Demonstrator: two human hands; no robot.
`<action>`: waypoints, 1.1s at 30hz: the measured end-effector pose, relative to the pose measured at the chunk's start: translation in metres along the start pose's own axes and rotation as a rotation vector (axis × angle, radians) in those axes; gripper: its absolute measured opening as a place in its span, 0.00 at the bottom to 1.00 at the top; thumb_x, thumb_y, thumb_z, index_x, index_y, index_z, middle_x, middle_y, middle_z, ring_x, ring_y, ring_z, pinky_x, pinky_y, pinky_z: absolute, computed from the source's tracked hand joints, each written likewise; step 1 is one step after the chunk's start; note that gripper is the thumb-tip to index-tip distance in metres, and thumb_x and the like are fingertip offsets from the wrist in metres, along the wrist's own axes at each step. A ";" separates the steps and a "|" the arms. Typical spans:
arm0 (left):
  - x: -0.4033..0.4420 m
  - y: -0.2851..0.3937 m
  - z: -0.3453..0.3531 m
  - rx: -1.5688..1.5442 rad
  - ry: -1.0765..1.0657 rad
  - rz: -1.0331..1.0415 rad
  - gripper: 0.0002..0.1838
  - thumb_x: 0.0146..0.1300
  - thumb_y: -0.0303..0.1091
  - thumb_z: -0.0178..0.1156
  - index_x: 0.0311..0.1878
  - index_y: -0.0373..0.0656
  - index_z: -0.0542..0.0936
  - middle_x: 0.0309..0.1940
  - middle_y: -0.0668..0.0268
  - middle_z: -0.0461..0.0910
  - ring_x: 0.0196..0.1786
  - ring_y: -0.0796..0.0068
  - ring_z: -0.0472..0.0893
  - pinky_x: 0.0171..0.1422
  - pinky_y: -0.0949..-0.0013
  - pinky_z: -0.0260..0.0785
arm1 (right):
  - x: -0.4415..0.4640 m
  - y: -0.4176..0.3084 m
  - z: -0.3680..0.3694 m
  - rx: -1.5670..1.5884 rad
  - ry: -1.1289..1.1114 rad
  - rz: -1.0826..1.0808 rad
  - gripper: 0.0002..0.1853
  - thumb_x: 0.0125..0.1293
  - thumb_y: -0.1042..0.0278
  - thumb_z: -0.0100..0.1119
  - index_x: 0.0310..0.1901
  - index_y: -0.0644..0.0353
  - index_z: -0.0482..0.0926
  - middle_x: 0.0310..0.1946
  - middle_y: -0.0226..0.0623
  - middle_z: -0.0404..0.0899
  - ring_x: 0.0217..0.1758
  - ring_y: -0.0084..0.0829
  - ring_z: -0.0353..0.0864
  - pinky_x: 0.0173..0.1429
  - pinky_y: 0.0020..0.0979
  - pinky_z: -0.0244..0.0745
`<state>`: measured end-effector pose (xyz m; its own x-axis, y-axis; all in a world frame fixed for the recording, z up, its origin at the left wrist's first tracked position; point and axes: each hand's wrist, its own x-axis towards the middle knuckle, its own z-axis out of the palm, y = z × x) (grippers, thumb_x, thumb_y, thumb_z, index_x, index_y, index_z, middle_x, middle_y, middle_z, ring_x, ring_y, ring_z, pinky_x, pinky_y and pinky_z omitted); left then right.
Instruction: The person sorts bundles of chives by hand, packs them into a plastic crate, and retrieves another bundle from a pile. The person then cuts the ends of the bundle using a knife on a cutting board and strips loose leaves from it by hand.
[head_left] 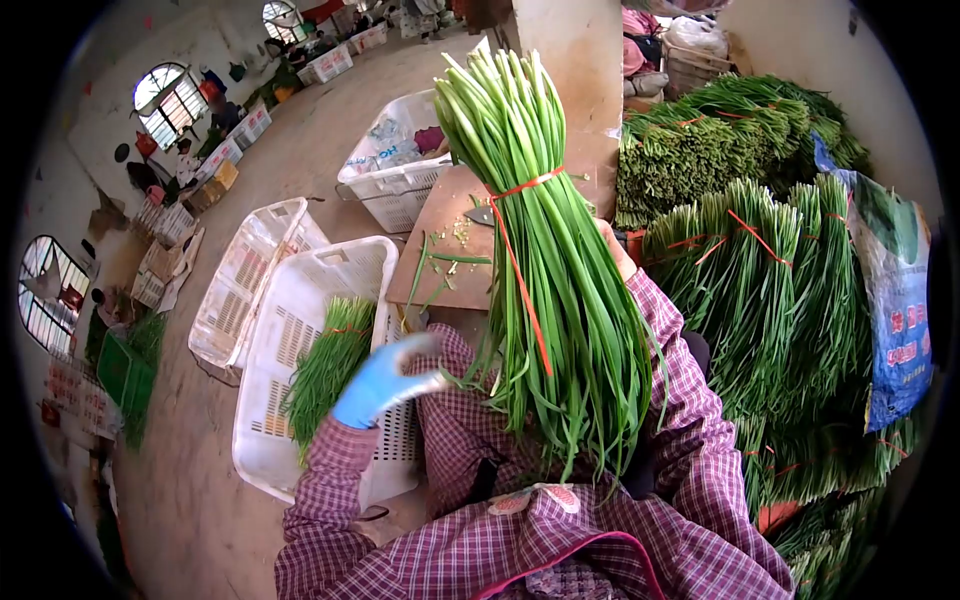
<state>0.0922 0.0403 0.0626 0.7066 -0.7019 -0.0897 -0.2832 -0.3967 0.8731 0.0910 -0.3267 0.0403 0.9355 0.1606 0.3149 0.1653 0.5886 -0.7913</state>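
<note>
A large bundle of garlic chives point(560, 240) stands tilted in front of me, its pale stem ends up and its green leaves hanging down. A red tie point(527, 187) circles it, with one long end trailing over the leaves. My right hand point(618, 252) grips the bundle from behind on the right; most of its fingers are hidden by the leaves. To the left of the leaves, my left hand point(388, 382) in a blue glove is slightly blurred, with thumb and fingers apart and nothing between them. Behind the bundle, a dark blade point(480, 215) lies on a brown board point(455, 285).
At left, a white crate point(262, 400) holds a smaller tied bundle point(335, 355); another white crate point(225, 300) adjoins it. A crate with plastic bags point(400, 200) sits beyond the board. Stacked chive bundles point(740, 270) and a blue sack point(895, 320) line my right. People work far left.
</note>
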 end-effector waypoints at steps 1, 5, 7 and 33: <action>-0.003 0.009 -0.022 -0.083 0.183 -0.027 0.40 0.57 0.49 0.71 0.64 0.30 0.71 0.56 0.49 0.78 0.60 0.59 0.78 0.63 0.59 0.72 | -0.004 0.005 -0.007 0.043 -0.005 0.015 0.12 0.62 0.62 0.56 0.41 0.59 0.81 0.30 0.21 0.80 0.30 0.14 0.74 0.33 0.21 0.72; 0.008 0.062 -0.051 -0.336 0.574 0.273 0.45 0.56 0.44 0.71 0.71 0.32 0.61 0.60 0.48 0.74 0.63 0.59 0.76 0.68 0.62 0.68 | -0.006 0.010 -0.001 -0.460 0.038 -0.024 0.36 0.59 0.48 0.59 0.64 0.64 0.68 0.41 0.31 0.81 0.39 0.20 0.76 0.46 0.25 0.73; 0.020 0.090 -0.024 -0.435 0.527 0.306 0.49 0.54 0.39 0.74 0.74 0.33 0.57 0.63 0.50 0.71 0.63 0.62 0.74 0.68 0.61 0.68 | -0.006 0.006 0.022 -0.407 0.084 0.025 0.51 0.59 0.48 0.59 0.78 0.59 0.43 0.57 0.38 0.75 0.52 0.24 0.76 0.61 0.28 0.70; 0.002 0.081 -0.133 -0.745 0.863 0.731 0.21 0.70 0.46 0.54 0.56 0.40 0.77 0.48 0.58 0.83 0.45 0.66 0.86 0.49 0.64 0.83 | -0.054 0.052 0.011 -1.736 0.033 0.145 0.18 0.58 0.53 0.68 0.49 0.49 0.83 0.32 0.37 0.87 0.34 0.38 0.87 0.42 0.40 0.81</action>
<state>0.1571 0.0855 0.1974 0.8030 0.0883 0.5895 -0.5448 0.5098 0.6658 0.0455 -0.2965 -0.0120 0.9735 0.1031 0.2041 0.1809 -0.8932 -0.4116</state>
